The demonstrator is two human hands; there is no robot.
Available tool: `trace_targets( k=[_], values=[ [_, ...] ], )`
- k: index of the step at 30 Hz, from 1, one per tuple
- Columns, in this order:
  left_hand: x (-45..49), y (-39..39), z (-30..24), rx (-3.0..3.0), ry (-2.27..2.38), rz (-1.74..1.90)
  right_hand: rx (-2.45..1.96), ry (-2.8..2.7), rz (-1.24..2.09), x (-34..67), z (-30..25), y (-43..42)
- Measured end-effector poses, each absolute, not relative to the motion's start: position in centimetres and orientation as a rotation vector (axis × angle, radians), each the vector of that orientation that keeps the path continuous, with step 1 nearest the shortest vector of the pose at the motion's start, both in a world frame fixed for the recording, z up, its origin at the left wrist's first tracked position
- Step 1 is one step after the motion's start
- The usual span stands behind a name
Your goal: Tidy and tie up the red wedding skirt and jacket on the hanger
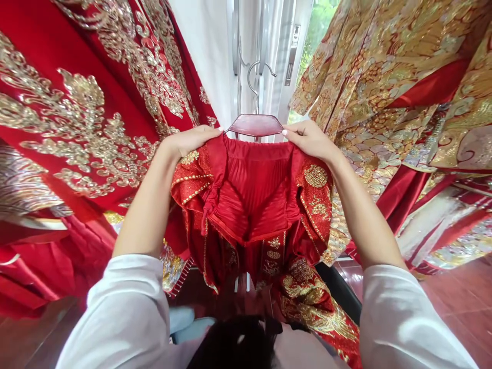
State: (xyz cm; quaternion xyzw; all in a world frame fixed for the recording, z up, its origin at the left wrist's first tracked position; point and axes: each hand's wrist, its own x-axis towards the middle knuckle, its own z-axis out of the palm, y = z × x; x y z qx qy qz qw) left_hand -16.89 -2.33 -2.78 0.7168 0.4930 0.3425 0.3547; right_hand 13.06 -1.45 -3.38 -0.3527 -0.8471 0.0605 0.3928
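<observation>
A red dress (253, 200) with a pleated bodice, puffed sleeves and gold embroidery hangs from a hanger (255, 124) in front of me. The hanger has a flat, dark-pink middle and a metal hook at its top. My left hand (196, 138) is closed on the dress's left shoulder and the hanger's end. At the opposite shoulder, my right hand (307, 136) pinches the other side of the hanger and dress. Both thumbs lie along the top edge, and the remaining fingers are mostly hidden behind the fabric.
A red gown with silver-gold appliqué (88, 102) hangs at the left. Gold-patterned garments (384, 92) hang close at the right. A white door frame with a lock plate (294, 56) stands behind the hanger. Red embroidered cloth (319, 302) lies low, above the tiled floor (457, 297).
</observation>
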Motion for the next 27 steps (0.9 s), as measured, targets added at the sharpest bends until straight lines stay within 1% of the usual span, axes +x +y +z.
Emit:
trace_targets(
  k=[4,7,19,24,27],
  values=[
    [-16.6,-3.0,-3.3,1.968,1.270,1.031,-1.089,-2.080,-0.180,12.4,-4.2,-2.7],
    [-16.7,-3.0,-3.8,2.045,1.241,1.102,-1.187,-2.015,-0.296,12.0,-4.8,-3.0],
    [-17.4,-2.6,-4.5,2.215,1.216,1.131,-1.180,-1.975,-0.308,11.8,-5.5,-2.6],
    [-17.5,-2.7,-4.4,2.245,1.220,1.141,-1.134,-1.985,-0.243,11.7,-5.3,-2.3],
    [-18.0,-2.9,-4.5,2.278,1.206,1.085,-1.055,-1.991,-0.161,12.3,-4.8,-2.3]
  ],
)
